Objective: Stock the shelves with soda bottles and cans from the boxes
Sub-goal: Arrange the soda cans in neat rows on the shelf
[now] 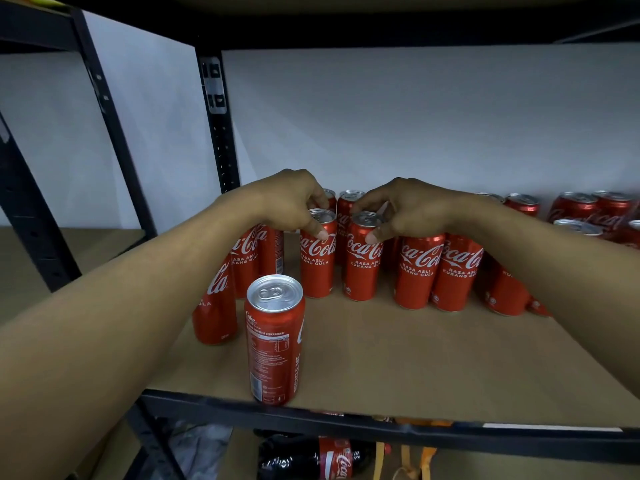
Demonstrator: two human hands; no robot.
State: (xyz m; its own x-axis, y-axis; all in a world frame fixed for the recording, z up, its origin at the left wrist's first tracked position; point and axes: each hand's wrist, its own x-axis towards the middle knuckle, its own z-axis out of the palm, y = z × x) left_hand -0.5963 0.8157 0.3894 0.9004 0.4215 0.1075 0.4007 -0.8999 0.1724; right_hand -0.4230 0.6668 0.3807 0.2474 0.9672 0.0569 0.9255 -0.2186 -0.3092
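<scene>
Red lone can [275, 337] stands at the front edge of the shelf board [415, 358], barcode side out. Mid-shelf, left hand [294, 202] pinches the left can [318, 258] by its top and right hand [405, 209] pinches the right can [363, 261] likewise, both cans upright and side by side. Looks like the placing step; next move likely needs both squared against the back row [350, 199], then let go.

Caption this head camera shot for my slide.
Left hand grips one Coke can, right hand its neighbour, in a row on the shelf; a lone can stands near the front.
</scene>
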